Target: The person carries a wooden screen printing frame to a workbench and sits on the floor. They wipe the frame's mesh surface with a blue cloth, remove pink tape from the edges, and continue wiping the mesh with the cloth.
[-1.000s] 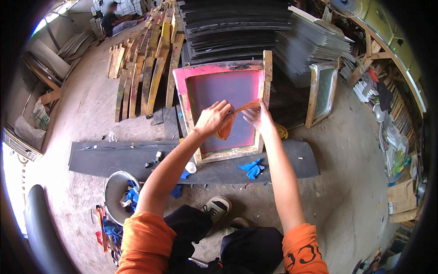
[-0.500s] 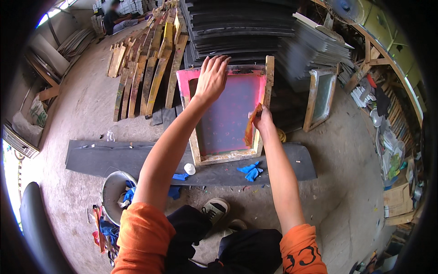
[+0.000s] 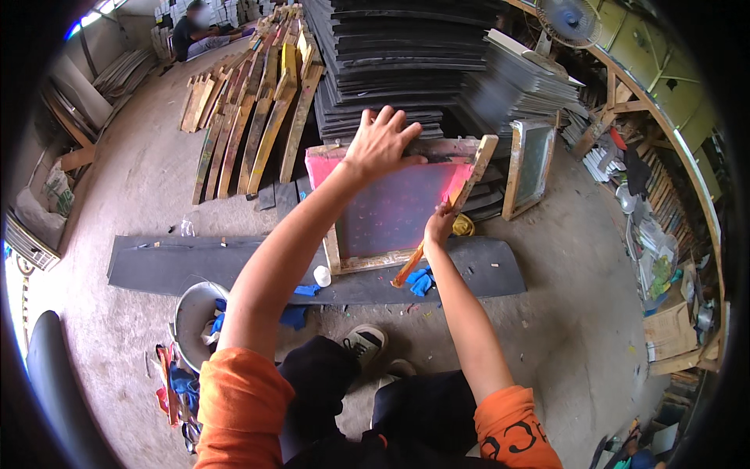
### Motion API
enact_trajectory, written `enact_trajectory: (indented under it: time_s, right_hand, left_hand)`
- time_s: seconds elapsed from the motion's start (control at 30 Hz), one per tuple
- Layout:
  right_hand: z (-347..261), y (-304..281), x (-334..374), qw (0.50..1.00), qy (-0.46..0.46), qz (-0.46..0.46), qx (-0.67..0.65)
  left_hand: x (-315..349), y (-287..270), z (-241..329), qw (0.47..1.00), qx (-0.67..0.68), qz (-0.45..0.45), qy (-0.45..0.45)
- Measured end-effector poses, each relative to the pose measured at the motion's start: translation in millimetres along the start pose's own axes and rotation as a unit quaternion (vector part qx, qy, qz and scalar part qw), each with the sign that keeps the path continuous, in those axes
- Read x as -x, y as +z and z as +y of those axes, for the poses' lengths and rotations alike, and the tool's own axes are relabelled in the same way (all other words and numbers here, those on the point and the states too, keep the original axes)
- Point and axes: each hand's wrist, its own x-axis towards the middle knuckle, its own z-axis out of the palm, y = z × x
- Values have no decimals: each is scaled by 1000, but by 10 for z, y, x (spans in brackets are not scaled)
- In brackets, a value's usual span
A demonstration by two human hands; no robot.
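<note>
A wooden screen printing frame [image 3: 367, 264] with pink-edged, greyish mesh stands tilted on a dark mat. My left hand [image 3: 380, 144] grips its top rail, fingers over the edge and thumb along the front. At the right rail, my right hand [image 3: 439, 224] is closed on a long orange-brown strip [image 3: 408, 267] that looks like tape. The strip's lower end hangs in front of the bottom rail, near a crumpled blue cloth [image 3: 422, 282]. A small white cup-like piece [image 3: 322, 275] rests by the frame's lower left corner.
The dark mat [image 3: 180, 266] lies across the floor. A bucket [image 3: 187, 324] with blue rags stands left of my legs. Wooden frames [image 3: 269, 125] lean in a row behind, beside stacked black sheets [image 3: 398, 59]. Another screen frame [image 3: 529, 168] stands right. A person [image 3: 195, 35] sits far back.
The frame's top has tipped and come lower in view, my left hand with it. My right hand has moved slightly down, and the strip now slants out past the bottom rail.
</note>
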Motion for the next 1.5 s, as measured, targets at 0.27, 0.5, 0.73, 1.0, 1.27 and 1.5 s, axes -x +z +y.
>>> enact_trajectory:
  time_s: [0.27,0.5,0.73,1.0,1.27,1.5]
  right_hand:
    - [-321,-499,210,991,24,-16,128]
    - [-803,-982,632,982,-105,-26,153]
    - [-1100,-1300,1004,973,-167,-1,158]
    - [-1291,-1379,1620,975,-158,-67,138]
    - [-846,-1386,1274,983,-134,-57,109]
    - [-581,-967,813,994,-73,-59,60]
  left_hand:
    - [304,-119,578,981,23,-137,-134]
    - [483,-162,829,991,-21,-58,-121]
    - [439,-128,821,986,-22,-74,-147]
    - [245,-82,589,966,10,-160,-203]
    - [176,-11,485,993,4,-68,-92]
    - [42,451,-113,993,-115,14,22]
